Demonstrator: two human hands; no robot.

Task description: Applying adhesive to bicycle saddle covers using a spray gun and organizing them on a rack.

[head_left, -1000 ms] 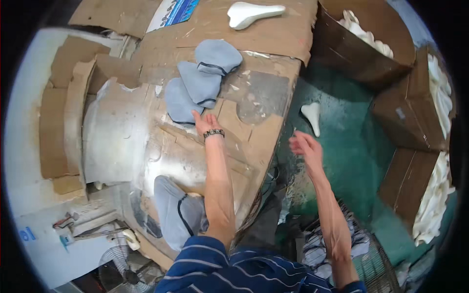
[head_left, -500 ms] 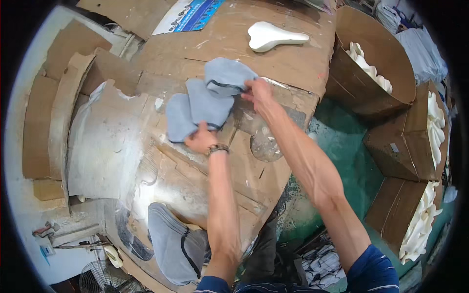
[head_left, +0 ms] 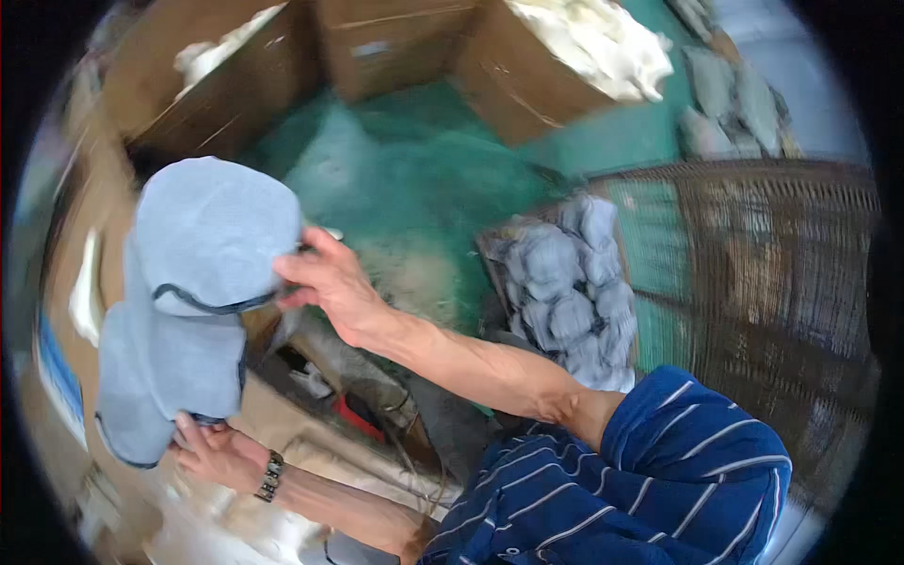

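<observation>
Grey-blue fabric pieces (head_left: 188, 292), dark-trimmed and shaped like cap or shoe-upper panels, hang in the air between both hands at the left of the view. The right hand (head_left: 330, 282) pinches the right edge of the upper piece, fingers closed on the cloth, while the left hand (head_left: 212, 447), with a dark beaded bracelet (head_left: 271, 476) at the wrist, grips the bottom edge of the lower piece from below. The cloth lies just left of the right hand and directly above the left one, touching both. Beyond the right hand, the green floor (head_left: 414, 179) gives the widest open stretch, reaching up toward the cardboard boxes (head_left: 395, 42) along the top edge. To the right of the right forearm a box of stacked grey-blue pieces (head_left: 570, 292) stands against a brown wire basket (head_left: 772, 273), closing that side. A box of white pieces (head_left: 603, 47) sits at the top right. Under the cloth the worktop (head_left: 311, 443) is a pale blur, and its edges cannot be made out. The whole view is motion-smeared; the left rim is cut off by the lens, and the tangle of dark parts and a red bit below the right forearm is too blurred to tell. The striped blue sleeve (head_left: 659, 471) covers the lower right.
</observation>
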